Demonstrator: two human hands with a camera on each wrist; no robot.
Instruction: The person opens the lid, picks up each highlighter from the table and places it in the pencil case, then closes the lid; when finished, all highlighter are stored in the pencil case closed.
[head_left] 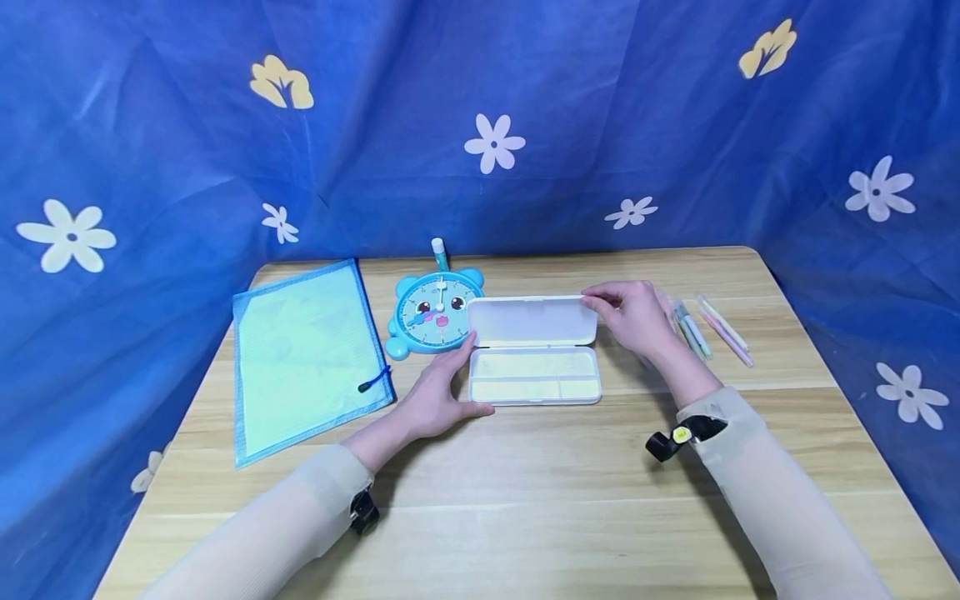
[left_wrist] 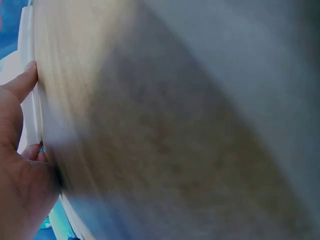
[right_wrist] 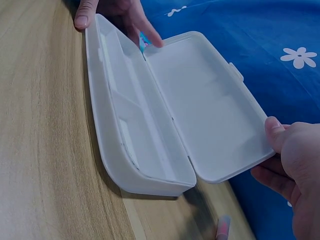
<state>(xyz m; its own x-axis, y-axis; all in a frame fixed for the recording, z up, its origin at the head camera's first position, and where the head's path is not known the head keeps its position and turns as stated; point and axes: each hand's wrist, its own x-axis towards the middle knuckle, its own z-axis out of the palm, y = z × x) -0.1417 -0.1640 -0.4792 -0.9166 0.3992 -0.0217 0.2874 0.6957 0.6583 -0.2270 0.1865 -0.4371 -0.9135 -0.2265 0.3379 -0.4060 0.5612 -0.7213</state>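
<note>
A white pencil case (head_left: 534, 390) lies on the table with its lid (right_wrist: 210, 105) raised on the hinge; the divided compartments inside hold nothing visible. At the case's left end, my left hand (head_left: 438, 396) holds the base, thumb by the front corner and fingers toward the back. In the left wrist view that hand (left_wrist: 22, 150) grips the case's edge. My right hand (head_left: 633, 317) pinches the lid's upper right corner between thumb and fingers. The right wrist view shows this right hand (right_wrist: 297, 170) with the thumb on the lid's inner side.
Left of the case stands a blue toy clock (head_left: 438, 310), with a white-capped glue stick (head_left: 439, 253) behind it. A blue-edged zip folder (head_left: 307, 367) lies at the left. Several pens (head_left: 723, 329) lie beyond my right hand. Blue cloth (head_left: 375, 167) hangs behind the table.
</note>
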